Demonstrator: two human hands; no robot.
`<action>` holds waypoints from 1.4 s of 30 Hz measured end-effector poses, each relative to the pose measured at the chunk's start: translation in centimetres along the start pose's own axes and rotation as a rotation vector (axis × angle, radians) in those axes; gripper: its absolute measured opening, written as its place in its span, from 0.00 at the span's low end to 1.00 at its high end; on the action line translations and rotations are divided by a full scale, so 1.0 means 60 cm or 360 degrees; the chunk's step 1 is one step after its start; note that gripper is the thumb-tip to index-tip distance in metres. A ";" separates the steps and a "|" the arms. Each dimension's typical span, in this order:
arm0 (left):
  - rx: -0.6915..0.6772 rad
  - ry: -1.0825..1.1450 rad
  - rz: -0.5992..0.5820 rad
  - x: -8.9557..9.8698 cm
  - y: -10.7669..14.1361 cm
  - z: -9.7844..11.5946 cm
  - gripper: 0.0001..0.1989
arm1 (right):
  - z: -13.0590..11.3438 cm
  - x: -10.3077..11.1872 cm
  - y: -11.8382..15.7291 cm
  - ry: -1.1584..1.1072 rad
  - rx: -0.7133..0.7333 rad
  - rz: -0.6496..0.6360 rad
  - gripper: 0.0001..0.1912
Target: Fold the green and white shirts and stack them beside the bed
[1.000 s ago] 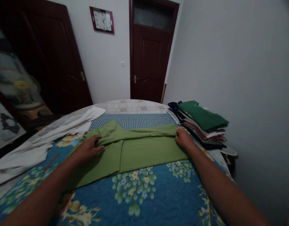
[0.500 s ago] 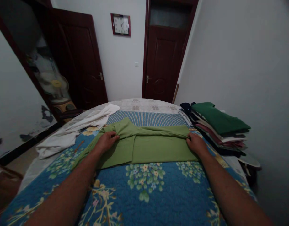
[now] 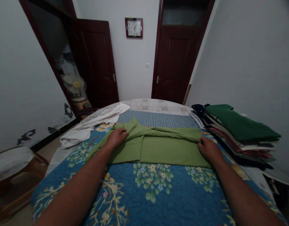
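Observation:
A light green shirt (image 3: 168, 152) lies folded lengthwise across the blue flowered quilt (image 3: 182, 194), with a bunched fold along its upper part. My left hand (image 3: 118, 137) is closed on the cloth at the shirt's left part, fingers pointing right. At the other end, my right hand (image 3: 208, 147) pinches the right end of the fold between thumb and fingers. The cloth between the hands is drawn into long creases. A pointed corner of the shirt sticks up beyond my left hand.
A white garment (image 3: 94, 124) lies along the bed's left side. At the right stands a stack of folded clothes (image 3: 240, 124), a green one on top. Stools (image 3: 14, 169) stand at the left. Dark red doors (image 3: 179, 59) and a wall clock (image 3: 134, 27) are beyond the bed.
The view has turned left, so things appear further right. Both hands stay on the shirt, and the fold at its right end looks more bunched and pulled.

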State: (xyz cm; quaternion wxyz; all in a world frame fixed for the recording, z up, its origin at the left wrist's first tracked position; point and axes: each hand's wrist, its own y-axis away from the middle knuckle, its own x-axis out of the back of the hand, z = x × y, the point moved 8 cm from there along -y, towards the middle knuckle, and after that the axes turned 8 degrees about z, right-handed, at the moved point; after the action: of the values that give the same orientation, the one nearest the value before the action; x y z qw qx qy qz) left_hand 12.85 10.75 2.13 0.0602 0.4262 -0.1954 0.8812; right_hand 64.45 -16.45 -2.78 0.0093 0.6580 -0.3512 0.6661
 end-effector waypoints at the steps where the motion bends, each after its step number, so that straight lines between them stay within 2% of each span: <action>1: 0.0004 0.0005 0.0031 0.001 -0.002 -0.005 0.20 | 0.002 -0.002 -0.001 -0.0005 0.0004 0.0003 0.05; 6: 0.0087 0.0059 0.0112 0.011 -0.010 -0.025 0.19 | 0.011 -0.007 -0.003 0.0004 -0.0015 0.0022 0.06; 13: 0.0210 -0.0103 0.0113 -0.011 -0.046 -0.007 0.31 | 0.001 0.002 -0.004 0.0031 -0.0039 -0.0019 0.09; 15: 0.0229 -0.0061 0.0102 -0.020 -0.061 0.000 0.29 | -0.003 0.008 -0.003 0.0020 -0.0054 -0.0016 0.09; 18: 0.0187 0.0050 0.0080 -0.027 -0.078 0.019 0.20 | -0.007 0.015 -0.002 0.0016 -0.0061 -0.0010 0.09; 20: 0.0153 0.0075 0.0120 -0.020 -0.080 0.032 0.18 | -0.009 0.016 -0.001 0.0018 -0.0051 -0.0012 0.09; 24: -0.0039 0.0307 0.0238 0.020 -0.055 0.063 0.20 | -0.008 0.013 -0.001 0.0028 -0.0046 -0.0016 0.10; 26: -0.0138 0.0597 0.0106 0.034 -0.029 0.072 0.20 | -0.006 0.012 -0.002 0.0037 -0.0053 -0.0017 0.10; 31: -0.0147 0.1104 -0.0493 0.036 0.048 0.051 0.12 | -0.005 0.009 -0.003 0.0055 -0.0047 -0.0030 0.10; 33: -0.0109 0.1201 -0.0627 0.036 0.063 0.035 0.14 | -0.005 0.009 -0.003 0.0049 -0.0045 -0.0030 0.10; 34: -0.0068 0.1224 -0.0631 0.038 0.064 0.025 0.14 | -0.004 0.009 -0.003 0.0044 -0.0048 -0.0029 0.10; 36: 0.0038 0.1146 -0.0524 0.046 0.054 0.001 0.11 | -0.002 0.009 -0.002 0.0031 -0.0070 -0.0025 0.10; 38: 0.0148 0.0866 -0.0323 0.060 0.040 -0.025 0.08 | 0.001 0.008 -0.002 0.0016 -0.0083 -0.0016 0.10; 40: 0.0229 0.0504 -0.0135 0.074 0.033 -0.044 0.10 | 0.002 0.006 -0.002 0.0008 -0.0065 0.0005 0.10; 42: 0.0306 0.0259 -0.0057 0.075 0.035 -0.054 0.16 | 0.002 0.005 -0.002 0.0006 -0.0026 0.0043 0.10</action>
State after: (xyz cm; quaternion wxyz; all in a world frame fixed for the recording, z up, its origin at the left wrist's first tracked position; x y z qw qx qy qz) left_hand 7.08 9.84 3.21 0.0505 0.3606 -0.0966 0.9263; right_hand 64.53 -16.56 -2.45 0.0063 0.6519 -0.3655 0.6644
